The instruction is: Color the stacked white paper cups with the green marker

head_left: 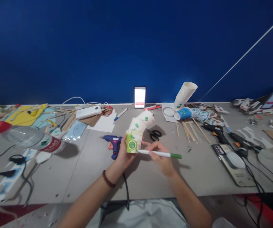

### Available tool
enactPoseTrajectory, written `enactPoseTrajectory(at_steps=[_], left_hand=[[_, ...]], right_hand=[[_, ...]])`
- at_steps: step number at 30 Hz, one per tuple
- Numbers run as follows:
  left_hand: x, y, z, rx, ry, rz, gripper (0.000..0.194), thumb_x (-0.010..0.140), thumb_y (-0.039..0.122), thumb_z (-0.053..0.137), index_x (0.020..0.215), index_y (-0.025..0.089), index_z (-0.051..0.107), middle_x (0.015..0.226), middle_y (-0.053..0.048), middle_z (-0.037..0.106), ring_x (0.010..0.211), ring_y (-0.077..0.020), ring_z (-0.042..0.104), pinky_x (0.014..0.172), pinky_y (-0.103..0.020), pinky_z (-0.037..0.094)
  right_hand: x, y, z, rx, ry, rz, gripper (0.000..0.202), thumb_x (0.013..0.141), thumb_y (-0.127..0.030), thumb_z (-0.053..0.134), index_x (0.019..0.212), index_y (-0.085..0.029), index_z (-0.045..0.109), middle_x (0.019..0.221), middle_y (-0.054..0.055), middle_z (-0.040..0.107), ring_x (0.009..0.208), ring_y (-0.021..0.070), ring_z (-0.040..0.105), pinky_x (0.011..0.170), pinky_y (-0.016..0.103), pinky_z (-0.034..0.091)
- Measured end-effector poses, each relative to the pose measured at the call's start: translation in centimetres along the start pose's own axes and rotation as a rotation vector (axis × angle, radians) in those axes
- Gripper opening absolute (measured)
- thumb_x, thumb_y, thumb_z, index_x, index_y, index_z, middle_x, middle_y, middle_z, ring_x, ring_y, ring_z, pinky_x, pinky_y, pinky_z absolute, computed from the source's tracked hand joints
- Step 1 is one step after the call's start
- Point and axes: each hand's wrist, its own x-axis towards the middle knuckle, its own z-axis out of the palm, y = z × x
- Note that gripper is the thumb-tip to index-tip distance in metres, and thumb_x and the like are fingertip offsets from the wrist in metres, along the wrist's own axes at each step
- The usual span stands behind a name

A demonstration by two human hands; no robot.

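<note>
My left hand [124,156] is wrapped round joined paper cups [136,126], white with green prints, that lean up to the right. The lowest part of the nearest cup is coloured bright green around a round emblem. In my right hand [161,158] is a green marker [159,154], its tip at the cup's lower edge and its green end pointing right. A blue glue gun [114,144] lies just left of the cups, partly behind my left hand. Black-handled scissors [155,135] rest behind my right hand.
A clear bottle with a red cap [29,137] lies at left by a power strip [15,175]. Stacked white cups [186,91] lean at the back right. Wooden sticks [188,131], black glue guns [217,132] and a phone [233,167] lie to the right.
</note>
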Motion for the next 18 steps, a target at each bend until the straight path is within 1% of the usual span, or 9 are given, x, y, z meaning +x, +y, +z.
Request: enactPoseTrajectory(at_steps=[5, 10, 14, 18], left_hand=[[0.25, -0.20, -0.28, 0.008, -0.003, 0.003, 0.046, 0.089, 0.051, 0.053, 0.099, 0.010, 0.071, 0.087, -0.012, 0.076, 0.072, -0.0205, 0.070, 0.065, -0.029, 0.055], [0.24, -0.23, -0.29, -0.013, 0.005, -0.001, 0.045, 0.089, 0.051, 0.052, 0.099, 0.010, 0.071, 0.087, -0.011, 0.076, 0.069, -0.0194, 0.069, 0.062, -0.029, 0.054], [0.14, -0.16, -0.17, -0.016, -0.010, 0.005, 0.045, 0.089, 0.050, 0.052, 0.099, 0.010, 0.070, 0.086, -0.011, 0.075, 0.067, -0.0188, 0.068, 0.059, -0.029, 0.053], [0.22, -0.16, -0.22, -0.003, -0.012, 0.005, 0.046, 0.088, 0.052, 0.053, 0.099, 0.010, 0.071, 0.086, -0.011, 0.075, 0.067, -0.0189, 0.068, 0.059, -0.029, 0.053]], right_hand=[[0.00, 0.04, 0.08, -0.005, 0.023, 0.016, 0.014, 0.083, -0.035, 0.072, 0.079, -0.025, 0.063, 0.085, 0.004, 0.075, 0.116, 0.0300, 0.067, 0.095, 0.046, 0.052], [0.03, -0.14, 0.16, -0.003, -0.003, 0.039, 0.018, 0.080, -0.037, 0.074, 0.075, -0.024, 0.063, 0.075, 0.003, 0.074, 0.118, 0.0310, 0.066, 0.096, 0.047, 0.051], [0.07, -0.27, 0.18, -0.021, 0.018, 0.067, 0.021, 0.078, -0.039, 0.075, 0.072, -0.024, 0.061, 0.073, 0.004, 0.073, 0.117, 0.0318, 0.066, 0.094, 0.047, 0.052], [0.08, -0.21, 0.15, -0.004, 0.002, 0.050, 0.019, 0.079, -0.037, 0.075, 0.073, -0.024, 0.062, 0.073, 0.003, 0.073, 0.119, 0.0311, 0.065, 0.096, 0.046, 0.051]])
